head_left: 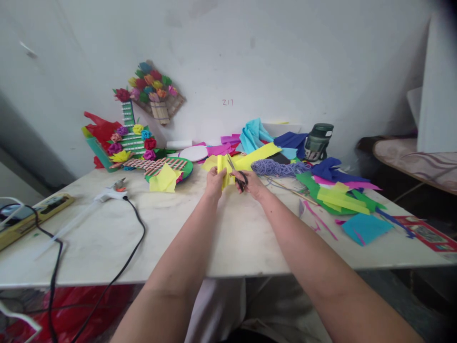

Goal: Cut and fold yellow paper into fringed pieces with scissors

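In the middle of the table, my left hand grips a folded piece of yellow crepe paper that stands up from the fingers. My right hand is closed on the dark handles of a pair of scissors. The blades point up and left and reach the right edge of the yellow paper; whether they are cutting into it, I cannot tell. Behind my hands lies a longer yellow strip. A loose yellow piece rests on the paper-flower guitar to the left.
Coloured paper sheets and purple yarn cover the right side, with a dark bottle behind. On the left are a glue gun, its black cable and a yellow power strip. A flower decoration hangs on the wall.
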`<move>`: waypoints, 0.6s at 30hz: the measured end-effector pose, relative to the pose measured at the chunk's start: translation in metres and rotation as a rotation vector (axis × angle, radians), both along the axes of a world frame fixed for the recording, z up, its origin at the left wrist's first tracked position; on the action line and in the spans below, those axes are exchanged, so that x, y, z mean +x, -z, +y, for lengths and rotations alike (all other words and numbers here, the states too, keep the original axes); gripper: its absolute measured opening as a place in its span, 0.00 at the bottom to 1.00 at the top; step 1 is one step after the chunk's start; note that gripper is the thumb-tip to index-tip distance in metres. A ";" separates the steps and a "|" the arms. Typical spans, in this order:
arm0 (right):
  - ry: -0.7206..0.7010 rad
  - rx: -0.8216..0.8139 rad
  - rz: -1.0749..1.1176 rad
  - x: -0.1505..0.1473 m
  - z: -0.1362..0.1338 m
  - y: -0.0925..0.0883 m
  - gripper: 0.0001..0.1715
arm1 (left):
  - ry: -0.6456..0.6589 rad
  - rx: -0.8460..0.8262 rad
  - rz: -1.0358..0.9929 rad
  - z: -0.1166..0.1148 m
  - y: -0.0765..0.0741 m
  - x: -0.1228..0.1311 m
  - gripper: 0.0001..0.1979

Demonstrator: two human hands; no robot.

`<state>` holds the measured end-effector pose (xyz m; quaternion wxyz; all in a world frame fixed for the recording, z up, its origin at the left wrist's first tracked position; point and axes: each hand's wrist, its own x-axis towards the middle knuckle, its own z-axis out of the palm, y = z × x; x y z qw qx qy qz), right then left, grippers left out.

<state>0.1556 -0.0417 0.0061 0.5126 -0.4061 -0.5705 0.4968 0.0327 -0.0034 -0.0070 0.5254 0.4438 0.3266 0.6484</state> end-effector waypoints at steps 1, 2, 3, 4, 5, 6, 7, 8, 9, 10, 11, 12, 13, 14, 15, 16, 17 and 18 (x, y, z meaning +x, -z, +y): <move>0.000 0.000 -0.005 0.000 0.000 0.000 0.24 | 0.020 0.005 -0.014 -0.001 -0.001 0.000 0.13; 0.000 0.000 -0.009 0.000 -0.001 0.000 0.25 | 0.039 0.007 -0.024 -0.002 -0.001 -0.001 0.13; -0.002 0.001 -0.013 0.000 -0.001 0.000 0.25 | 0.049 0.004 -0.027 -0.003 -0.002 -0.001 0.13; -0.007 0.000 -0.018 0.001 -0.001 0.000 0.25 | 0.047 -0.007 -0.022 -0.004 -0.003 -0.002 0.12; -0.012 -0.002 -0.026 0.001 -0.001 0.000 0.25 | 0.038 -0.027 -0.014 -0.005 -0.004 -0.002 0.11; -0.017 -0.003 -0.034 0.001 -0.001 0.000 0.25 | 0.026 -0.052 -0.006 -0.005 -0.005 -0.003 0.10; -0.020 -0.003 -0.041 0.002 -0.001 0.001 0.25 | 0.015 -0.078 0.000 -0.006 -0.005 -0.003 0.10; -0.019 -0.002 -0.044 0.002 0.000 0.001 0.25 | 0.008 -0.100 0.001 -0.006 -0.006 -0.003 0.09; -0.017 -0.001 -0.045 0.002 0.000 0.002 0.25 | 0.001 -0.115 0.001 -0.005 -0.006 -0.004 0.09; -0.012 -0.001 -0.045 0.002 0.001 0.003 0.25 | -0.008 -0.124 0.003 -0.005 -0.006 -0.004 0.08; -0.007 -0.001 -0.045 0.003 0.002 0.004 0.25 | -0.020 -0.130 0.012 -0.004 -0.006 -0.004 0.07; -0.005 -0.002 -0.048 0.003 0.002 0.005 0.25 | -0.034 -0.139 0.025 -0.004 -0.006 -0.004 0.06; -0.007 -0.004 -0.051 0.003 0.003 0.006 0.24 | -0.050 -0.152 0.043 -0.003 -0.006 -0.004 0.06; -0.012 -0.005 -0.052 0.003 0.004 0.007 0.24 | -0.064 -0.169 0.059 -0.002 -0.006 -0.005 0.05; -0.019 -0.008 -0.049 0.003 0.004 0.008 0.24 | -0.070 -0.185 0.072 -0.002 -0.005 -0.005 0.04; -0.028 -0.011 -0.044 0.003 0.004 0.008 0.24 | -0.068 -0.196 0.079 -0.001 -0.005 -0.006 0.04; -0.036 -0.014 -0.039 0.003 0.005 0.009 0.23 | -0.060 -0.202 0.082 -0.001 -0.005 -0.006 0.04; -0.042 -0.015 -0.034 0.003 0.004 0.009 0.23 | -0.048 -0.200 0.085 0.000 -0.004 -0.007 0.04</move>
